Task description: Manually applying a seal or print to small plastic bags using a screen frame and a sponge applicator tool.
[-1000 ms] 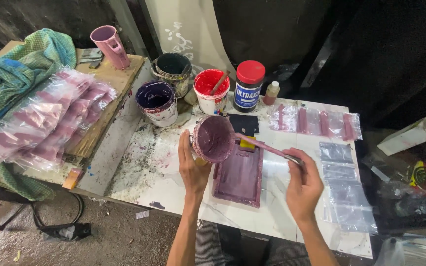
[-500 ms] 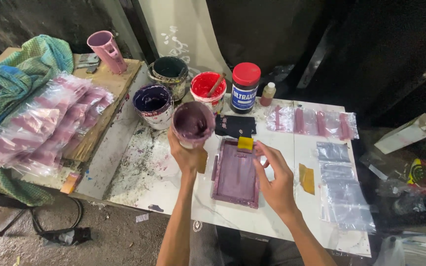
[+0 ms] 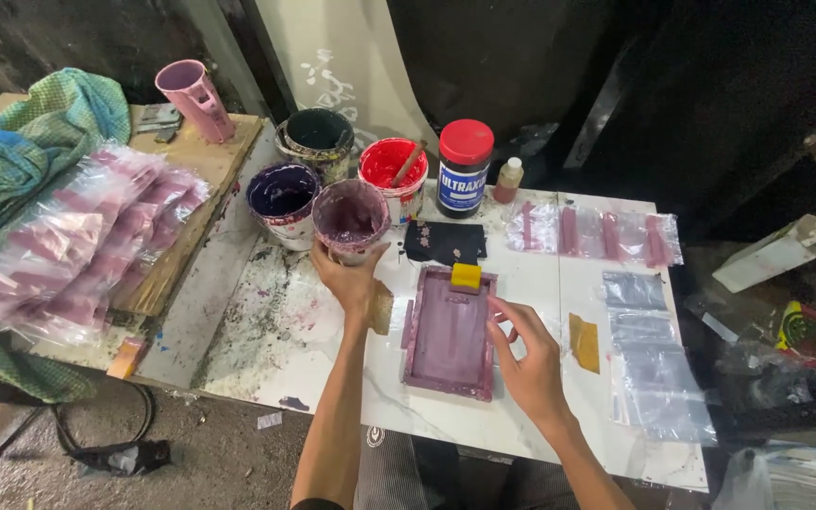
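Head view: my left hand [image 3: 349, 279] is clamped around the lower side of a purple-stained paint tub [image 3: 350, 216], fingers wrapped on its wall, the tub standing on the bench [image 3: 521, 425] just ahead of that hand. My right hand [image 3: 528, 357] is spread, fingers apart and holding nothing, its fingertips [image 3: 498, 312] touching the right edge of the purple screen frame [image 3: 450, 331], which lies flat between my two hands. A small yellow block [image 3: 466, 275] sits at the frame's far end, just ahead of my right hand. Beyond the left hand stand a dark purple tub [image 3: 282, 194] and a red tub [image 3: 391, 170]. Clear plastic bags [image 3: 658, 378] lie right of my right hand.
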